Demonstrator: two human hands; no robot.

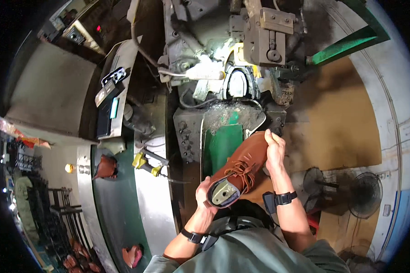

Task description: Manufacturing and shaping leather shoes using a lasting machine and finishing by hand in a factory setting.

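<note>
Holding a brown shoe (pixel 255 152) out in front of the body, the person, in the head view, has both hands closed on it. The left hand (pixel 204 193) is clamped on the side of the heel; the right hand (pixel 274 150) grips the side of the toe. The shoe slants, toe up and to the right, heel opening toward the body, with a hard block (pixel 224 193) filling the heel. It hangs in front of the machine (pixel 187 129), by the lower right corner of a green sheet (pixel 221 145); whether it touches that sheet cannot be told.

The right hand seems the weaker hold: smooth leather could slide from those fingers, and the block's likely weight would then swing the heel down. The loose laces (pixel 243 175) might snag on the machine's front edge if brought close. Grit (pixel 223 113) along the sheet's top edge could scuff the toe, and the lamp (pixel 205 73) above it could be knocked by a high lift.

To the left, a yellow tool (pixel 143 163) lies by the belt's (pixel 123 195) right edge; a brown shoe piece (pixel 106 167) rests near its upper end.
</note>
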